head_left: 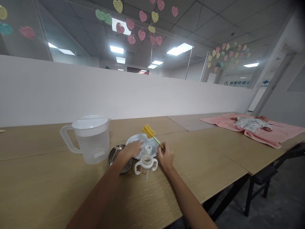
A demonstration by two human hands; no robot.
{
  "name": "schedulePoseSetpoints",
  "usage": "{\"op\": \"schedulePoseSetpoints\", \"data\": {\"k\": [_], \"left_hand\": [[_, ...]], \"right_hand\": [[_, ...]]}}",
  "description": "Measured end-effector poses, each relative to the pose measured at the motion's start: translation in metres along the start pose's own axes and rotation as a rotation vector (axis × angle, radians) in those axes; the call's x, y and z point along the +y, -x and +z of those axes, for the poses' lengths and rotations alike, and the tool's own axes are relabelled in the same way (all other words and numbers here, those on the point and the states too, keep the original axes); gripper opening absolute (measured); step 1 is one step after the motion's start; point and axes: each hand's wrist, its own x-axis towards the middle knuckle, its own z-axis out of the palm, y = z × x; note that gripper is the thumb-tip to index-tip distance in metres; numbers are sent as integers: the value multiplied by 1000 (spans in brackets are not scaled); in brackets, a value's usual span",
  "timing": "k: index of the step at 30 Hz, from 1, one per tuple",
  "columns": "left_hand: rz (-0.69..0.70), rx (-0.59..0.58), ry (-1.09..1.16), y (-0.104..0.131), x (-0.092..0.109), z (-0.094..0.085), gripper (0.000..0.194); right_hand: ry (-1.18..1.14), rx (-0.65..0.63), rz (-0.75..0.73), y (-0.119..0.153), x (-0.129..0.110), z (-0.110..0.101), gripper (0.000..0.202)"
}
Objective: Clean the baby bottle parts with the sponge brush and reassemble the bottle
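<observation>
My right hand (166, 155) is closed on the green handle of a brush with a yellow sponge head (148, 130), which is raised above the far side of a white plate (155, 140). Over the plate's left side is my left hand (133, 149), its fingers at a clear item too small to make out. A white ring-shaped cap (148, 148) lies on the plate. Just in front stands a clear bottle (145, 173) with two white handles, upright and without a lid. Partly behind my left forearm is a metal bowl (111, 156) with a pale utensil in it.
A large lidded plastic jug (92, 146) stands left of the bowl on the wooden table (200, 159). At the right, a baby-like figure in patterned clothing (249, 124) lies on a pink towel (283, 135). Black stools (264, 175) stand by the table's right edge.
</observation>
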Motion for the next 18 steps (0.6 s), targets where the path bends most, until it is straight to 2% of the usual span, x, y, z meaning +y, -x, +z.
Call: {"op": "schedulePoseSetpoints", "data": {"k": [5, 11, 14, 18], "left_hand": [[24, 3, -34, 0, 10, 5, 24], [33, -18, 12, -2, 5, 5, 14], [47, 30, 68, -2, 0, -3, 16], [1, 138, 141, 0, -2, -23, 14]], "right_hand": [[6, 14, -21, 0, 1, 0, 30], [-9, 2, -3, -1, 0, 0, 29], [-21, 2, 3, -1, 1, 0, 30], [-28, 10, -9, -1, 0, -1, 29]]}}
